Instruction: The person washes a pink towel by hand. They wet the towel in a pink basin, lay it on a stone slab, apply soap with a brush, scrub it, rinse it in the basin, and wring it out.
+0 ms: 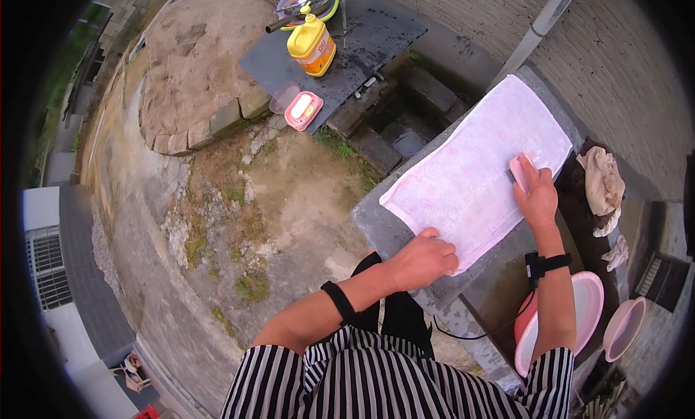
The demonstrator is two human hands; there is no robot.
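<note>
A wet pink towel lies spread flat on a grey stone slab. My left hand presses on the towel's near left corner, its fingers curled at the edge; whether they pinch the cloth I cannot tell. Near the towel's right side, my right hand grips a pink scrubbing brush against the cloth. The brush's underside is mostly hidden. Beyond the slab, a bar of soap sits in a pink soap box with its clear lid open.
A dark board carries a yellow pump bottle and a basin holding a pan. A wet stone-edged pit lies behind the slab. Bunched cloths lie at the right, above a large pink basin and a smaller one.
</note>
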